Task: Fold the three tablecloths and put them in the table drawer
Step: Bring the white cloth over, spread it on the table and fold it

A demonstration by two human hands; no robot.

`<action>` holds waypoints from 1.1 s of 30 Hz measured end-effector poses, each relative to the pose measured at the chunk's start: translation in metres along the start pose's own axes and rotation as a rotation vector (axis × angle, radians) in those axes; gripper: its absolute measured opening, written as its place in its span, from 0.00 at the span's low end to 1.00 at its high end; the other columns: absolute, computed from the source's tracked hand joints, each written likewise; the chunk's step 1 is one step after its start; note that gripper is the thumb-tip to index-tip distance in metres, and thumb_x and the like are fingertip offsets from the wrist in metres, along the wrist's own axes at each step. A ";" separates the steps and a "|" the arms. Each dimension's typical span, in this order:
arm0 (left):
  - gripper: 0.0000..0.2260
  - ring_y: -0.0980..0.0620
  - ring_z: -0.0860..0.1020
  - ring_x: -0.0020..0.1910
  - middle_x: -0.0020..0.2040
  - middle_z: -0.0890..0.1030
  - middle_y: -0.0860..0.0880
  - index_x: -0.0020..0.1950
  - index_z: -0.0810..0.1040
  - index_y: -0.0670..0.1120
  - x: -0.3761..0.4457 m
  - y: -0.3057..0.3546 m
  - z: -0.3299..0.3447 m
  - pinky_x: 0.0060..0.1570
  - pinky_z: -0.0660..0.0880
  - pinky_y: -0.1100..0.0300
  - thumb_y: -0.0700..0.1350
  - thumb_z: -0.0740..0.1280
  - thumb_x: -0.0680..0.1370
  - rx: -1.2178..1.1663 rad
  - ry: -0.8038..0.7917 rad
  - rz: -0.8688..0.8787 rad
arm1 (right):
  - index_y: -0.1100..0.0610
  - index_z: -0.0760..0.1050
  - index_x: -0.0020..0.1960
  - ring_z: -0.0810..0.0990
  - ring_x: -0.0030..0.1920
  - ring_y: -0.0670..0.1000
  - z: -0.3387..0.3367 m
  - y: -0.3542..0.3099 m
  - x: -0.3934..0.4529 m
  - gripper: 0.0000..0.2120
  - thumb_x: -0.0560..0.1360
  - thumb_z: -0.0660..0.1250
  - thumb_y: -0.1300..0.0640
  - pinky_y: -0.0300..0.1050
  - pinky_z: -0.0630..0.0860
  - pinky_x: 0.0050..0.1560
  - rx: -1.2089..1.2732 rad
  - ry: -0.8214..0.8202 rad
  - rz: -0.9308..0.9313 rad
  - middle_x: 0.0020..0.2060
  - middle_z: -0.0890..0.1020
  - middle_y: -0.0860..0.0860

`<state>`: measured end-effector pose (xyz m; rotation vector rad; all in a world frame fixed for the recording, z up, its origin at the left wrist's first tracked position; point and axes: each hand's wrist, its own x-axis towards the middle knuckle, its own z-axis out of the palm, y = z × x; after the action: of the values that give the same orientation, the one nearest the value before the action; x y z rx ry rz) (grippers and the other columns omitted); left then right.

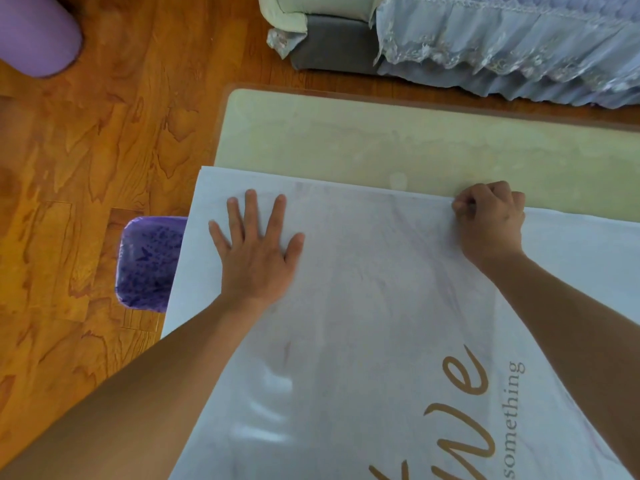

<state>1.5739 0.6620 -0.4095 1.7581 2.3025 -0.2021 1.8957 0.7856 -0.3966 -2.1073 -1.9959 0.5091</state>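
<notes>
A pale grey-white tablecloth (374, 306) with gold lettering lies spread over the near part of a cream-topped table (346, 140). My left hand (254, 251) lies flat on the cloth near its far left corner, fingers spread and straight. My right hand (490, 220) is curled at the cloth's far edge and pinches that edge. A thin white layer shows under the cloth along its left and far edges. No drawer and no other tablecloth can be seen.
A purple-lined bin (149, 263) stands on the wooden floor (86, 168) just left of the table. A sofa with a lacy blue-grey cover (502, 39) runs along the far side. A purple rounded object (34, 32) is at the top left.
</notes>
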 end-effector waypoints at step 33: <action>0.35 0.39 0.40 0.82 0.83 0.39 0.46 0.83 0.46 0.55 -0.012 0.121 -0.065 0.77 0.46 0.32 0.53 0.61 0.81 -0.019 -0.217 0.017 | 0.60 0.71 0.70 0.66 0.69 0.65 -0.086 0.150 -0.108 0.23 0.77 0.69 0.57 0.62 0.67 0.69 -0.156 -0.070 0.117 0.70 0.69 0.61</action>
<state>1.6867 0.6993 -0.3391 1.6568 2.1283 -0.3479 2.0631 0.6760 -0.3610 -2.3414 -2.0187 0.4658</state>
